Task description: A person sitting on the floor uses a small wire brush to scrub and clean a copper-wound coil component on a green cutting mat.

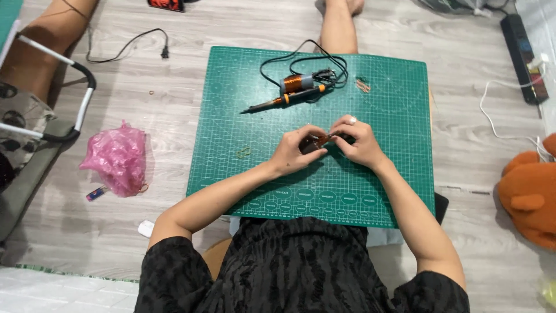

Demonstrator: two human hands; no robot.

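- Landmark: green gridded cutting mat [255,116] lying flat on grey wood-look floor [145,104], in front of person in dark patterned top.
- Left hand [295,149] over the mat's centre, fingers curled in, pinching one end of a small dark part with coppery wire [319,141].
- Right hand [359,142] just beside the left, fingers bent and closed on the other end of the same part; the two hands nearly touch.
- Small part sits between both hands, just above the mat's middle; too small to tell its exact shape.
- Soldering iron with orange-and-black handle [286,99] lies on the mat's far half, tip pointing left.
- Copper wire spool [292,82] just behind the iron, with black cable [301,55] looped near the mat's far edge.
- Small wire loop [243,152] on the mat, left of the left hand.
- Crumpled pink plastic bag [116,157] on the floor left of the mat.
- Orange plush toy [530,194] on the floor right of the mat.
- Black power strip [524,58] far right beyond the mat.
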